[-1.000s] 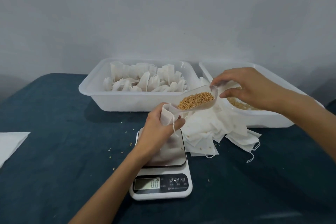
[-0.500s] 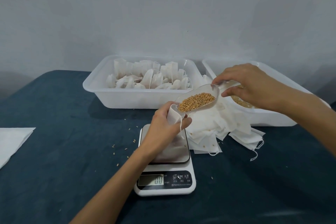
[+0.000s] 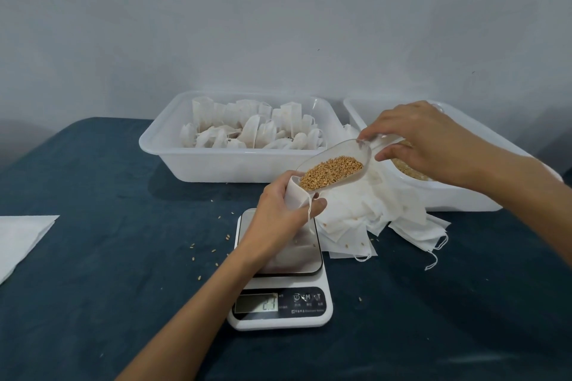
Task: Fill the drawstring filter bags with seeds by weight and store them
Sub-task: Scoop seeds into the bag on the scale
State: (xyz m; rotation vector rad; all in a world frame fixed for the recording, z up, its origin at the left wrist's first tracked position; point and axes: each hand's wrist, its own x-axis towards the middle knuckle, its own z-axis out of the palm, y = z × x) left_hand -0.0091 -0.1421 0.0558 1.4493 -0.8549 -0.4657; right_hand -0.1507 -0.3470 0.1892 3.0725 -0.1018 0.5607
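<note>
Scoop [image 3: 335, 164] lowered into bag [image 3: 294, 192] mouth, gripped by right hand [image 3: 424, 139]; bag pinched by left hand [image 3: 284, 213]; spillage risked if mouth collapses.

Scale display [image 3: 261, 303] digits blurred, perhaps 2.3

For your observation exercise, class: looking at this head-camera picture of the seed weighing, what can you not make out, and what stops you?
1. The scale reading: digits too blurred in the head view.
2. The filter bag: mostly wrapped by the left hand, so its fill is hidden.
3. The seed tray: contents largely covered by the right hand holding the scoop.
4. The white sheet: cut off by the left edge.
</note>
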